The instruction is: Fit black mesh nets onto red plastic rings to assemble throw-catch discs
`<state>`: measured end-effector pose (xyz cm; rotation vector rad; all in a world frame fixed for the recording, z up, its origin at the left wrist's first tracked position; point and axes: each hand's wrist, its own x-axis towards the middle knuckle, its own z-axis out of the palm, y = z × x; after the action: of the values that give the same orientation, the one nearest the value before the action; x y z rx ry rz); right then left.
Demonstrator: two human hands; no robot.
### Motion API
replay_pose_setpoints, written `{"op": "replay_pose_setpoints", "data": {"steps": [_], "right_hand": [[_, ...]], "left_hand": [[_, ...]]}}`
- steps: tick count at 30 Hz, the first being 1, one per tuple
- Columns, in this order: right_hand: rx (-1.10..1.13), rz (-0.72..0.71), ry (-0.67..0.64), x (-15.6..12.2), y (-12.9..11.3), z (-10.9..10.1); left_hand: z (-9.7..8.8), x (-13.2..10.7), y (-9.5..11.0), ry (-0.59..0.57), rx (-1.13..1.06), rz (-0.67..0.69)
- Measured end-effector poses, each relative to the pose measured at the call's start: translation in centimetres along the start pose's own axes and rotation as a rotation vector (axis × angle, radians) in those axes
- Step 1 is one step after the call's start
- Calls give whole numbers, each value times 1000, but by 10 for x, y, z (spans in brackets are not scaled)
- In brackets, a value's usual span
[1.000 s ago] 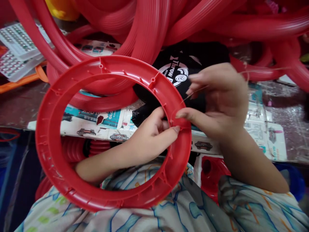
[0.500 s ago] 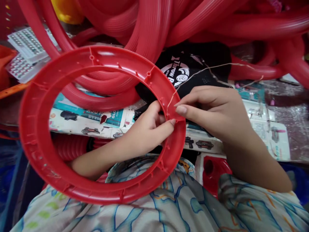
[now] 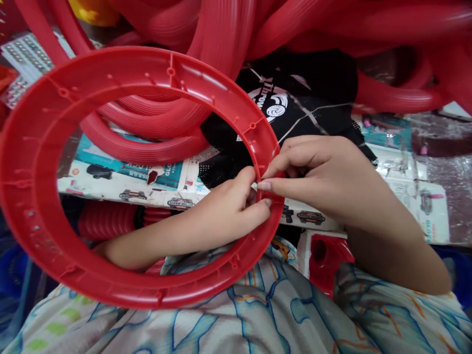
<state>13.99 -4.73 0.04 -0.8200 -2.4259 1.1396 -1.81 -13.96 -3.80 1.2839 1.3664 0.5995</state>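
Note:
A red plastic ring [image 3: 155, 293], ribbed on its hollow side, is held tilted over my lap. My left hand [image 3: 241, 199] reaches through its opening and grips the right part of the rim, thumb on the channel. At the ring's inner edge beside it, my right hand [image 3: 306, 167] pinches a thin beige cord [image 3: 295, 125] between thumb and forefinger. From there the cord trails up and right over a black mesh cloth [image 3: 313, 81] with white print. The cord's end at the fingertips is hidden.
Large red ribbed tubes [image 3: 221, 39] pile up across the back. Beneath the hands lies a printed cardboard box [image 3: 121, 184]. Blister-like sheets [image 3: 25, 56] lie at the left, near a yellow object [image 3: 96, 11]. A red hollow part [image 3: 328, 255] sits by my lap.
My right hand has moved left and down to the ring's inner edge, pulling the cord along. The ring has shifted left and turned in my left hand.

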Motion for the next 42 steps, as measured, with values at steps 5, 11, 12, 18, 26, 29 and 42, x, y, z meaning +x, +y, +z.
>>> {"op": "replay_pose_setpoints", "data": {"steps": [5,11,12,18,26,29,42], "right_hand": [[-99,-187,-51,2,4,1],[-125,-320,-54,6,11,6],[-137,-336,-43,6,11,7],[-203,-296,16,6,7,8],[-180,-436,-27,13,13,1],[-136,-473,-76,15,17,-4],[-235,-444,-142,7,8,-11]], "left_hand": [[2,-3,-6,-30,-140,6],[2,-8,-6,-81,-271,-49],[2,-8,-5,-96,-294,-48],[-3,-9,-1,-193,-417,-25],[-10,-9,0,-248,-426,-54],[-10,-9,-1,-262,-383,-30],[-31,-10,8,-401,-146,35]]}}
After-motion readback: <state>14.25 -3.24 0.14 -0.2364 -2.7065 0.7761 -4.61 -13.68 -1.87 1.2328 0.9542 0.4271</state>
